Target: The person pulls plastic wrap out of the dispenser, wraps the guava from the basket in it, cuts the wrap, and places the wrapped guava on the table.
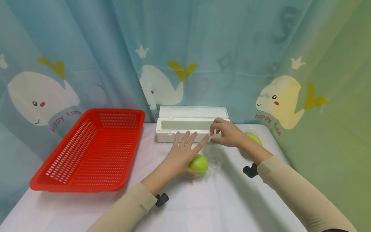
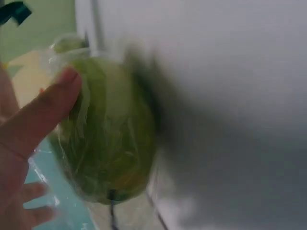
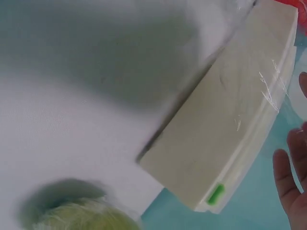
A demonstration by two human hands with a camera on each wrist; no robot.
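My left hand [image 1: 182, 157] spreads straight fingers over a green apple [image 1: 200, 163], with the thumb low at its side. Clear cling film wraps this apple [image 2: 108, 132] in the left wrist view, where the thumb [image 2: 53, 105] lies along it. Loose cling film [image 1: 215, 158] trails from the apple toward the right. My right hand [image 1: 229, 132], fingers curled, pinches a bit of film in front of a white cling film box [image 1: 171, 137]. That box stands with its lid [image 1: 194, 111] up.
A second green apple [image 1: 253, 138], in film too, sits behind my right forearm. On the left stands a red slotted plastic basket [image 1: 126, 167]. The white-covered table [image 1: 208, 206] ends at a blue whale-print curtain [image 1: 220, 38] behind and on the sides.
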